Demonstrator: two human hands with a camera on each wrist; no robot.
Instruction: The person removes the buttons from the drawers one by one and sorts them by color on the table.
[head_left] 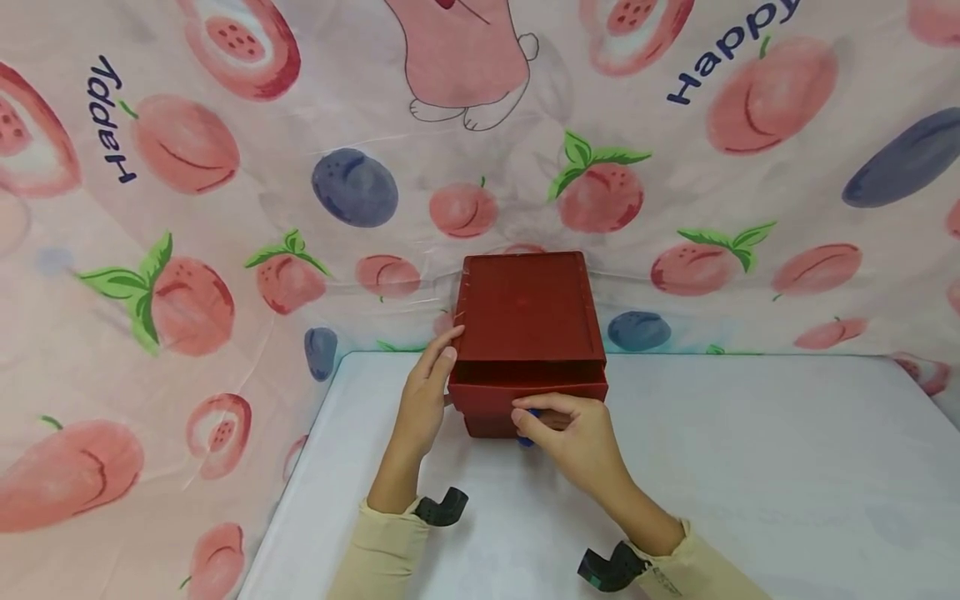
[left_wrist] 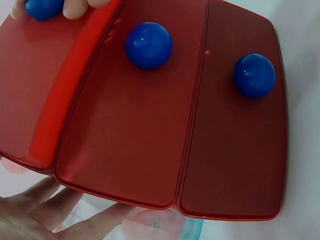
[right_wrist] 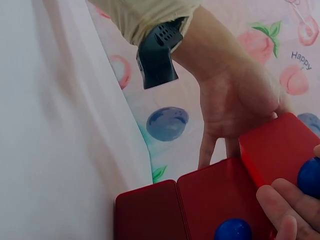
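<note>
A red three-drawer box (head_left: 525,304) stands on the white table, its top drawer (head_left: 480,395) pulled partway out. With thumb and fingers my right hand (head_left: 581,437) pinches the blue round knob (left_wrist: 44,7) of that drawer. Fairly straight fingers of my left hand (head_left: 423,400) rest along the left side of the box. In the left wrist view, the middle drawer's blue knob (left_wrist: 148,45) and the bottom drawer's knob (left_wrist: 254,75) show on closed fronts. A dark gap behind the top drawer's front hides what is inside.
The white table (head_left: 750,467) extends around the box. Behind it hangs a fruit-patterned cloth (head_left: 510,183), close to the back of the box. Black camera mounts (head_left: 442,507) sit at both sleeve cuffs.
</note>
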